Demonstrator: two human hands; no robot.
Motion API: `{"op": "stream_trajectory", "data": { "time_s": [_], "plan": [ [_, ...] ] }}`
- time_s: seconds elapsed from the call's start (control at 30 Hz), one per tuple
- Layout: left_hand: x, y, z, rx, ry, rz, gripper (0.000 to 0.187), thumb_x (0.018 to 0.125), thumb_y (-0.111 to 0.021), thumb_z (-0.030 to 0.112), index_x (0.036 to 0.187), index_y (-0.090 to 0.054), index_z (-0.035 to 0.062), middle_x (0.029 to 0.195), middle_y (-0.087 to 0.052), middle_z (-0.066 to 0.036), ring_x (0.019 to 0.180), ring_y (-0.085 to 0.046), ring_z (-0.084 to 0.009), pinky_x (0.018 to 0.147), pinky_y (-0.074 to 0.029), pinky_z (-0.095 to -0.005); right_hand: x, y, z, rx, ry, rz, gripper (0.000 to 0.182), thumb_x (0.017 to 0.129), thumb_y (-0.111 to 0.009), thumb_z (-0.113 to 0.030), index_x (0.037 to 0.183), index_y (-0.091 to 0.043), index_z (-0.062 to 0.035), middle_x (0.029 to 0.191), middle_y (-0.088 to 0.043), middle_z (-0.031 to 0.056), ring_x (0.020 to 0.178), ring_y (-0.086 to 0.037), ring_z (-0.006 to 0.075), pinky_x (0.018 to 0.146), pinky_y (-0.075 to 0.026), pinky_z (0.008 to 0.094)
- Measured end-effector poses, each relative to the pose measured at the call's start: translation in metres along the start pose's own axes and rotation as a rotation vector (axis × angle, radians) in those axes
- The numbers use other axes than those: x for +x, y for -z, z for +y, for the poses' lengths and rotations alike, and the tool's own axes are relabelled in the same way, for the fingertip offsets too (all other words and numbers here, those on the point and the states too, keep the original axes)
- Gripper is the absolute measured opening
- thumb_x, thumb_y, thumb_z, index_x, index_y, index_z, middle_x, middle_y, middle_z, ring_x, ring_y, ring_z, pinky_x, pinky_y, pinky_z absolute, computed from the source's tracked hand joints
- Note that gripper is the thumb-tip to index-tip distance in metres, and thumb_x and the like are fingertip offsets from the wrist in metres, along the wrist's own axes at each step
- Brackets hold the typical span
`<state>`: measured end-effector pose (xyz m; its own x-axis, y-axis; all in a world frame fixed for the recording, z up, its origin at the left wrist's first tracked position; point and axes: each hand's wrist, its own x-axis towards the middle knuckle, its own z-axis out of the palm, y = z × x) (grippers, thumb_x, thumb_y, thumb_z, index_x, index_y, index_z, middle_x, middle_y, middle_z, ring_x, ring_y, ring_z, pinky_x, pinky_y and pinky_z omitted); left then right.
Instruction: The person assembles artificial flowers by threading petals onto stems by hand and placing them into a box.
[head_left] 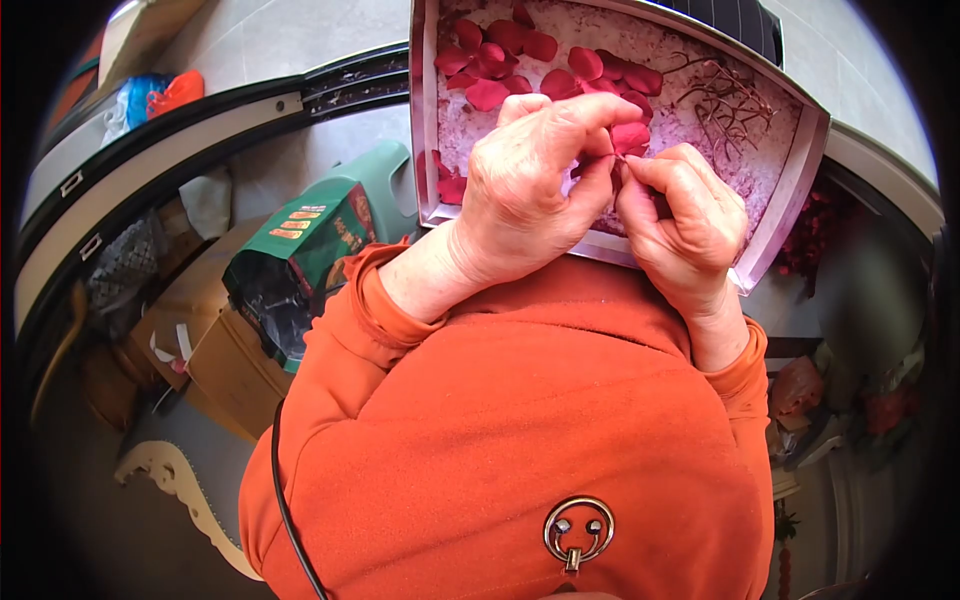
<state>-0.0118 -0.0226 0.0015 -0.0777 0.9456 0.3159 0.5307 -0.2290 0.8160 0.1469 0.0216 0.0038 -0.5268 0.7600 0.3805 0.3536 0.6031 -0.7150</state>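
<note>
Petal work sits right at your fingertips: your left hand and right hand meet knuckle to knuckle above your orange sleeves, both pinching one small red petal between thumb and fingers over the near edge of the tray. Left of your forearm stands a green bag on cardboard boxes. Beyond your hands, more red petals lie scattered on the tray's pale lining beside a dark twig.

Cluttered home, cardboard boxes (tiled floor)
</note>
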Motion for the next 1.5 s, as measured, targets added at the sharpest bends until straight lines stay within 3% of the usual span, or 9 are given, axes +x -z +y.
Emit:
{"op": "stream_trajectory", "data": {
  "time_s": [0.13, 0.23, 0.47, 1.17, 1.23, 1.3, 1.33, 1.4, 1.5],
  "plan": [
    [0.000, 0.001, 0.000, -0.106, 0.185, 0.032, 0.029, 0.077, -0.073, -0.001, 0.104, -0.065, 0.0039, 0.080, -0.066, -0.006, 0.069, -0.063, -0.0170, 0.063, -0.049, -0.0255, 0.004, 0.002, -0.001, 0.079, -0.055, 0.043, 0.018, 0.066, -0.068, 0.009, 0.078, -0.061, -0.0010, 0.066, -0.057, 0.0091, 0.054, -0.057, 0.0225, 0.050, -0.046, 0.0308],
    [-0.002, 0.003, -0.004, -0.132, 0.209, -0.155, 0.009, 0.086, -0.063, 0.008, 0.090, -0.065, 0.0007, 0.077, -0.064, -0.014, 0.070, -0.061, -0.0309, 0.066, -0.047, -0.0359, 0.005, 0.002, -0.003, 0.107, -0.066, 0.045, 0.016, 0.067, -0.068, 0.009, 0.079, -0.062, -0.0004, 0.067, -0.058, 0.0099, 0.055, -0.058, 0.0224, 0.050, -0.047, 0.0302],
    [-0.002, 0.001, 0.003, -0.200, 0.347, -0.177, 0.007, 0.088, -0.060, 0.007, 0.088, -0.061, -0.0002, 0.073, -0.061, -0.016, 0.067, -0.061, -0.0327, 0.057, -0.047, -0.0375, 0.003, 0.003, -0.002, 0.087, -0.095, -0.006, 0.016, 0.068, -0.066, 0.009, 0.080, -0.060, 0.0001, 0.068, -0.057, 0.0109, 0.056, -0.058, 0.0241, 0.050, -0.047, 0.0311],
    [-0.001, 0.000, -0.005, -0.073, 0.112, -0.162, 0.001, 0.085, -0.061, 0.004, 0.084, -0.060, 0.0035, 0.074, -0.060, -0.012, 0.067, -0.059, -0.0314, 0.060, -0.046, -0.0373, -0.002, -0.002, 0.001, 0.086, -0.089, -0.056, 0.015, 0.069, -0.065, 0.007, 0.079, -0.058, -0.0008, 0.066, -0.053, 0.0103, 0.053, -0.054, 0.0259, 0.049, -0.044, 0.0332],
    [0.004, 0.008, -0.007, -0.042, 0.045, -0.283, 0.007, 0.086, -0.065, 0.006, 0.091, -0.064, 0.0013, 0.074, -0.063, -0.011, 0.063, -0.062, -0.0208, 0.056, -0.048, -0.0295, 0.001, 0.006, -0.001, 0.147, -0.113, -0.069, 0.013, 0.070, -0.064, 0.007, 0.079, -0.059, -0.0004, 0.066, -0.053, 0.0106, 0.054, -0.054, 0.0258, 0.049, -0.044, 0.0329],
    [0.015, 0.015, -0.002, -0.045, 0.073, -0.258, 0.010, 0.085, -0.068, 0.007, 0.093, -0.065, 0.0018, 0.074, -0.063, -0.011, 0.066, -0.063, -0.0211, 0.059, -0.049, -0.0294, 0.004, 0.025, -0.008, 0.242, -0.198, -0.107, 0.009, 0.074, -0.063, 0.007, 0.080, -0.061, 0.0010, 0.068, -0.055, 0.0106, 0.056, -0.055, 0.0221, 0.050, -0.043, 0.0305],
    [0.020, 0.019, 0.002, -0.052, 0.117, -0.237, 0.014, 0.083, -0.071, 0.009, 0.094, -0.066, 0.0024, 0.075, -0.063, -0.010, 0.069, -0.064, -0.0214, 0.061, -0.050, -0.0293, 0.006, 0.039, -0.012, 0.272, -0.229, -0.112, 0.010, 0.075, -0.063, 0.008, 0.083, -0.062, 0.0022, 0.072, -0.058, 0.0098, 0.061, -0.057, 0.0183, 0.054, -0.044, 0.0274],
    [0.031, 0.020, -0.002, 0.192, -0.006, -0.195, 0.027, 0.076, -0.077, 0.016, 0.098, -0.066, 0.0043, 0.088, -0.064, -0.009, 0.076, -0.064, -0.0235, 0.066, -0.051, -0.0324, 0.000, 0.066, -0.012, 0.365, -0.217, 0.002, 0.008, 0.077, -0.063, 0.008, 0.084, -0.062, 0.0037, 0.080, -0.061, 0.0088, 0.069, -0.058, 0.0151, 0.060, -0.045, 0.0256],
    [0.041, 0.006, -0.013, 0.364, -0.187, -0.153, 0.027, 0.075, -0.077, 0.019, 0.095, -0.066, 0.0053, 0.089, -0.061, -0.008, 0.082, -0.061, -0.0266, 0.073, -0.049, -0.0369, -0.016, 0.112, -0.003, 0.242, -0.341, 0.140, 0.004, 0.084, -0.061, 0.006, 0.088, -0.062, 0.0049, 0.093, -0.061, 0.0076, 0.082, -0.057, 0.0134, 0.075, -0.045, 0.0234]
  ]
}}
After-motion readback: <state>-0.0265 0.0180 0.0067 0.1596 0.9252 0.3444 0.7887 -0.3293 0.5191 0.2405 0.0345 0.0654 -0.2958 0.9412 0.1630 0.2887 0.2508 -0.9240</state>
